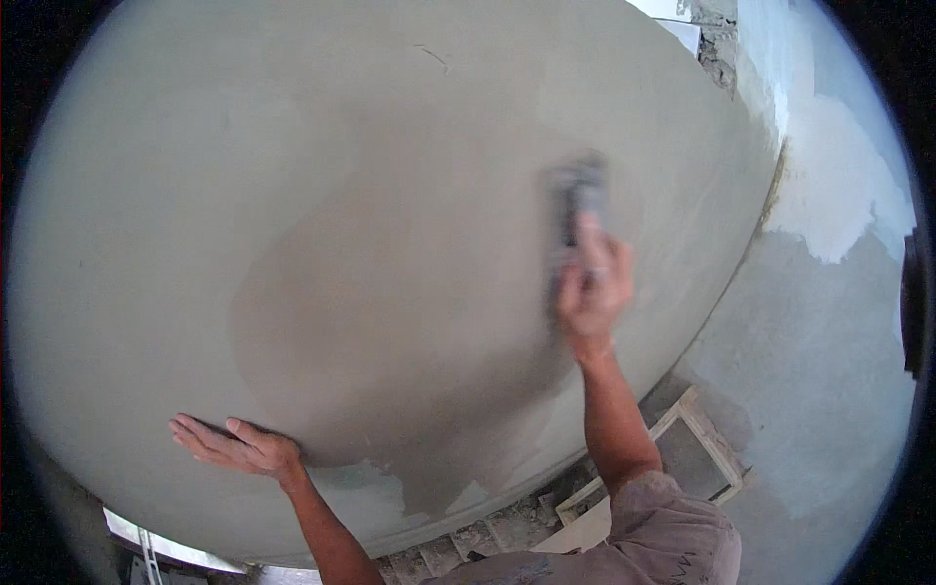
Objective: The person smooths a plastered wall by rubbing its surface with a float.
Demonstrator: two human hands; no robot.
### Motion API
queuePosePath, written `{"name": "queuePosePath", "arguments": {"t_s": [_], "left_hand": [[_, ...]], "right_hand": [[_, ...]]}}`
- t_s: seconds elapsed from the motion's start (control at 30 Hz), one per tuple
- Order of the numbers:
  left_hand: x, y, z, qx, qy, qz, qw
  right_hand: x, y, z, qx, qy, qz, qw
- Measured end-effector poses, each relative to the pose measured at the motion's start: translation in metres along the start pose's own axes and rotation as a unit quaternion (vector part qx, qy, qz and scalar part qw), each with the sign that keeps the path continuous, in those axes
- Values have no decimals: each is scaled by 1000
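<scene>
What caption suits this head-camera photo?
Right hand presses a blurred float on a grey plastered wall; left hand lies flat against it.

A grey, motion-blurred plastering float (pixel 577 210) lies flat and upright against the smooth grey plastered wall (pixel 341 195), right of centre.

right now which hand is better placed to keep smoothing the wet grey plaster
Right. The right hand already grips the blurred grey plastering float pressed against the smooth grey plastered wall. The left hand holds nothing; it rests flat, fingers spread, low on the wall.
</scene>
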State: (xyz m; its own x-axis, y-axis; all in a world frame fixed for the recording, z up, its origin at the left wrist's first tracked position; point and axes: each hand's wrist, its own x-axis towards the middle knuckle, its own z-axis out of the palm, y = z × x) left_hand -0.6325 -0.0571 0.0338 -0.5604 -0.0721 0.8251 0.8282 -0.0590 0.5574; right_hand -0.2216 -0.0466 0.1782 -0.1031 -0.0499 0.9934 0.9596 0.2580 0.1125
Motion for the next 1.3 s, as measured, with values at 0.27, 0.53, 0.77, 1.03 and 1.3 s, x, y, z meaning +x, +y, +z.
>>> {"name": "queuePosePath", "arguments": {"t_s": [0.27,0.53,0.77,1.03,1.3], "left_hand": [[1,2,-2,-20,3,-11,1000],[0,-1,1,-12,8,-10,1000],[1,1,0,-19,12,-2,1000],[1,0,-1,-13,-5,-5,1000],[1,-1,0,-8,-4,4,1000]], "right_hand": [[119,-161,37,67,21,-377,923],[93,38,-2,-69,4,-78,995],[-42,139,-33,-74,121,282,949],[42,-55,14,68,-20,-151,986],[159,-120,38,17,53,-331,942]]}}
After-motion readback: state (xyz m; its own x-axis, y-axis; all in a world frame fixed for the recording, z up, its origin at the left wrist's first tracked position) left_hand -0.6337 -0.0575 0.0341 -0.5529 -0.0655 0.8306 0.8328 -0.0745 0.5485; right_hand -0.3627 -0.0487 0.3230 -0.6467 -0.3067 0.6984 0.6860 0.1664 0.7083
